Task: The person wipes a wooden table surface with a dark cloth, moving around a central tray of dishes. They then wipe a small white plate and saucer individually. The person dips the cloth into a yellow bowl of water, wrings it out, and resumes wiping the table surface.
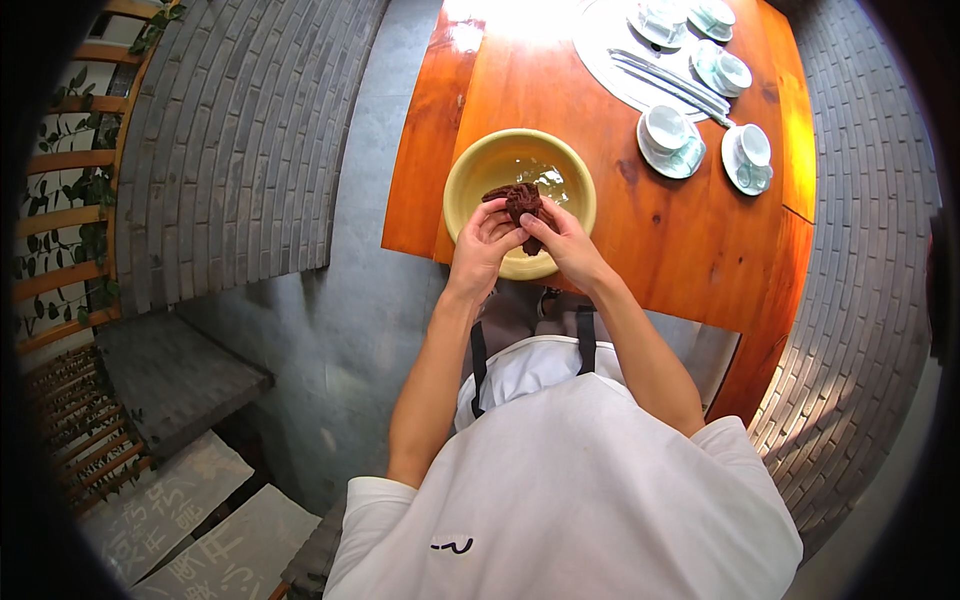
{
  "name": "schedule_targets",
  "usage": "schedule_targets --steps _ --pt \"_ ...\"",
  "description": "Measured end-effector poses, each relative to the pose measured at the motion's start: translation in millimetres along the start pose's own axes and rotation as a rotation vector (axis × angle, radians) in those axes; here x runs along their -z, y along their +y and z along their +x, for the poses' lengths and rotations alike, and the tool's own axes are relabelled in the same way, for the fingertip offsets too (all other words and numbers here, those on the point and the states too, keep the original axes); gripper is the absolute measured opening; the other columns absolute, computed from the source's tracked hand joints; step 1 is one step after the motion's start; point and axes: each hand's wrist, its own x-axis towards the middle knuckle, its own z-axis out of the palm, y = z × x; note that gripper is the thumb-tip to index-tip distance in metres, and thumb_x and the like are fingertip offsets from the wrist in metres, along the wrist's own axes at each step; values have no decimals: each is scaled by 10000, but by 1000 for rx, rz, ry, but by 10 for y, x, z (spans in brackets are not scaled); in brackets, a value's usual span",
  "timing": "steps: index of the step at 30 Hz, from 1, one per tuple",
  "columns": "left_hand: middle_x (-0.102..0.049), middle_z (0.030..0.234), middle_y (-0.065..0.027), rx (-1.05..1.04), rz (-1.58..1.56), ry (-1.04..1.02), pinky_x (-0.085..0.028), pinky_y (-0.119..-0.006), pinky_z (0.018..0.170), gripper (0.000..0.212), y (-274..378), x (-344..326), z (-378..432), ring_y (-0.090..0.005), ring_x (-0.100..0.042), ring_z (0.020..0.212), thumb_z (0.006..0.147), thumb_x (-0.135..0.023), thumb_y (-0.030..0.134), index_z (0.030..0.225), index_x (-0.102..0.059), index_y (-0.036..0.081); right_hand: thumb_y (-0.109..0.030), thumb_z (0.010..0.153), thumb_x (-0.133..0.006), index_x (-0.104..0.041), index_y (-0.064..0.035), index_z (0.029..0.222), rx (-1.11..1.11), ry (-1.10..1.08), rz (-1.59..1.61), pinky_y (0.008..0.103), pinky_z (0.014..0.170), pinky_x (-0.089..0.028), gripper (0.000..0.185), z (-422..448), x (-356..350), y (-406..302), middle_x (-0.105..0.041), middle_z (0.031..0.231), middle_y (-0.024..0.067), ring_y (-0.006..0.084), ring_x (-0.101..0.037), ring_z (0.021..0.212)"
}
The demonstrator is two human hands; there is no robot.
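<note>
A crumpled dark brown cloth [523, 202] is held in both hands above a round yellow basin [583, 161]. My left hand [484, 244] grips it from the left side, with the thumb and fingertips against it. From the right, my right hand [566, 240] pinches the cloth, thumb in front. One end of the cloth hangs down between the hands, and another part sticks out to the left. Water with bright reflections lies in the basin, which stands at the near edge of a wooden table [660, 262].
White cups on saucers [670, 142] stand at the table's right and far side. Chopsticks or similar long utensils [667, 82] lie by a round white plate [592, 52]. Grey brick-patterned surfaces [240, 142] flank the table, and a dark bench [180, 375] is at the left.
</note>
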Motion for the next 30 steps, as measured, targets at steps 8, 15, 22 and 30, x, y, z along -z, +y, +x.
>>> schedule_targets --steps 8,15,22,30 --pt "-591 1321 -133 93 -280 -25 -500 -346 1049 548 92 127 -18 -207 -600 1210 908 -701 -20 1398 -456 2 -213 1061 -555 -524 -26 1414 -100 -45 308 318 1063 -461 401 40 152 124 -617 1322 62 139 -588 1201" --pt "-584 1370 -128 121 -313 -72 -484 -376 1078 497 260 22 -64 -233 -595 1241 932 -590 46 1409 -459 4 -171 1028 -538 -503 -29 1418 29 -29 -172 384 1084 -481 416 -26 36 -103 -619 1330 99 211 -631 1189" --pt "-601 1405 -151 79 -660 -59 -402 -512 1155 462 188 652 16 -324 -542 1333 954 -443 236 1328 -584 5 -184 998 -509 -480 -25 1399 -150 170 705 538 1099 -473 433 96 502 52 -587 1395 183 335 -582 1289" --pt "-631 1316 -104 32 -350 39 -479 -434 1090 402 655 127 -146 -271 -604 1238 946 -638 84 1333 -548 24 -257 1017 -577 -540 -84 1382 -217 348 689 480 1060 -505 405 144 442 212 -599 1389 119 271 -585 1273"
